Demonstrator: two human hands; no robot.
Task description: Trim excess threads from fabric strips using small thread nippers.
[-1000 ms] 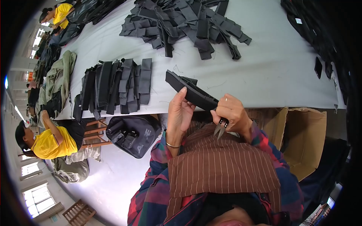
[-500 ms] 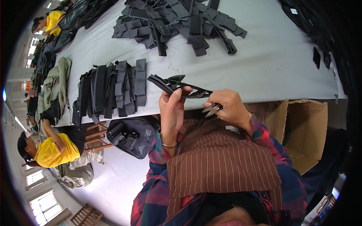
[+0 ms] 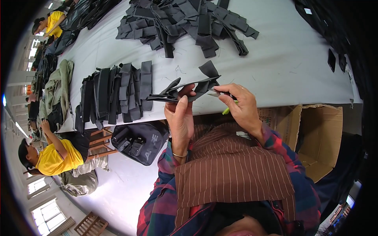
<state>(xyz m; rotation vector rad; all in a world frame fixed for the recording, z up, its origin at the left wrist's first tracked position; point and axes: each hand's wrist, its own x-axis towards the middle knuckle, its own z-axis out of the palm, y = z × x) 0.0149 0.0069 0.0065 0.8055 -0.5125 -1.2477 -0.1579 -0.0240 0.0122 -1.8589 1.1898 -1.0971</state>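
A dark grey fabric strip with folded loops (image 3: pixel 201 85) is held over the near edge of the table. My left hand (image 3: pixel 179 122) is closed on its left part, fingers pushed in among the loops. My right hand (image 3: pixel 243 107) grips small thread snips, whose lime-green handle (image 3: pixel 226 111) shows below the fingers. The snips' metal blades point left at the strip's right end; whether they touch it is hard to make out.
A row of similar strips (image 3: pixel 114 92) lies to the left on the white-covered table (image 3: pixel 275 74), with a loose heap (image 3: pixel 185 23) farther back. Below are a black bag (image 3: pixel 151 145) and an open cardboard box (image 3: pixel 321 137). Two people in yellow work at the left.
The strip's right end has lifted and spread, with one flap now standing up. My right hand has turned the snips from pointing down-left to facing the strip, showing the green handle.
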